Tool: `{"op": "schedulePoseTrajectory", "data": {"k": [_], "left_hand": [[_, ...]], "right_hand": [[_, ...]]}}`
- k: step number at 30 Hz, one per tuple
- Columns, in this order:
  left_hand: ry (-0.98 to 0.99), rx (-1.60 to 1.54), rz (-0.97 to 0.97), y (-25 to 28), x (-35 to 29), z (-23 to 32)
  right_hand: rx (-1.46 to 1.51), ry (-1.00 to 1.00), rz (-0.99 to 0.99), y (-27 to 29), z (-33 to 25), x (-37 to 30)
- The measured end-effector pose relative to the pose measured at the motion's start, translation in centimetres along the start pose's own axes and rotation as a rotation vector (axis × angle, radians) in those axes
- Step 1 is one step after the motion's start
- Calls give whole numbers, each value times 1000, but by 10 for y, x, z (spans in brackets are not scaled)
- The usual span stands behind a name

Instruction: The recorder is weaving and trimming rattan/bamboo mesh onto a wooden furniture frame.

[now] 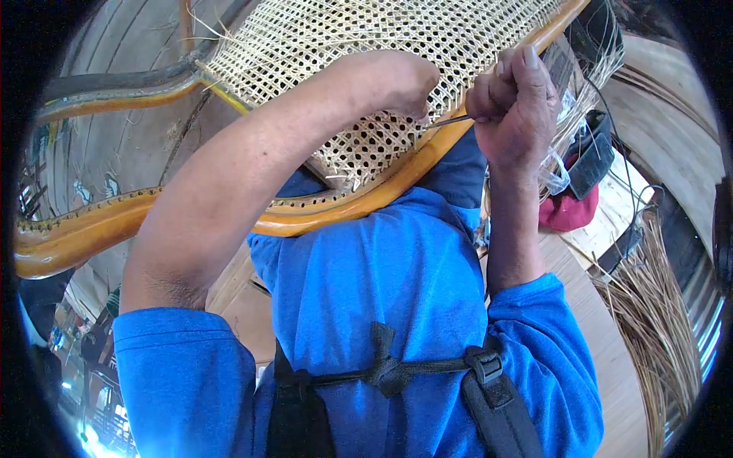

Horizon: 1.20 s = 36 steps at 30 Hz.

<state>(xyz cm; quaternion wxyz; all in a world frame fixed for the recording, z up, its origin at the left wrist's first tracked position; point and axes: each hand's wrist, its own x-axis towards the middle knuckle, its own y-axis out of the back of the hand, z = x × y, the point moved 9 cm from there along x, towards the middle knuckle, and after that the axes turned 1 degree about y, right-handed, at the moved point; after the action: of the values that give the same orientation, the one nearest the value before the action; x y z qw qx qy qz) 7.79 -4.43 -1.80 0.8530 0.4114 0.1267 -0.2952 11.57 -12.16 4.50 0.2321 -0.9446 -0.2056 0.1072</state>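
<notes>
A woven cane panel (pixel 366 34) with an open lattice of holes is set in a curved, varnished wooden frame (pixel 305 221) lying across my lap. My right hand (pixel 519 107) is closed round a thin dark awl (pixel 452 122), whose tip meets the cane beside the frame's right-hand rail. Just left of that tip, my left hand (pixel 416 84) is bent down against the weave, and its fingers are mostly hidden behind the hand itself. Small holes run along the frame's inner edge, and loose cane ends stick out at the panel's upper left corner.
Right of me, a bundle of loose cane strands (pixel 660 328) lies by a wooden board. A red cloth item (pixel 569 210), a dark phone-like object (pixel 592 168) and a black cable (pixel 630 183) are near my right forearm. The frame's curved arm (pixel 84 221) reaches out to the left.
</notes>
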Motion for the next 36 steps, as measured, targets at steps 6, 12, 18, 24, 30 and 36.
{"op": "schedulePoseTrajectory", "data": {"k": [6,12,18,24,30,36], "left_hand": [[-4,71,-20,-3,5,-1],[-43,67,4,8,1,4],[66,0,-117,0,0,-17],[2,11,-181,-6,-14,-8],[-38,33,-83,-7,11,-3],[108,-1,-170,-7,2,-16]], "right_hand": [[-386,121,-45,-17,-12,-20],[-868,417,-593,-90,-15,-49],[-851,437,-902,-117,12,-42],[-785,-186,-573,-71,35,-23],[-1140,787,-501,-106,-65,-26],[-497,93,44,-5,-84,-20]]}}
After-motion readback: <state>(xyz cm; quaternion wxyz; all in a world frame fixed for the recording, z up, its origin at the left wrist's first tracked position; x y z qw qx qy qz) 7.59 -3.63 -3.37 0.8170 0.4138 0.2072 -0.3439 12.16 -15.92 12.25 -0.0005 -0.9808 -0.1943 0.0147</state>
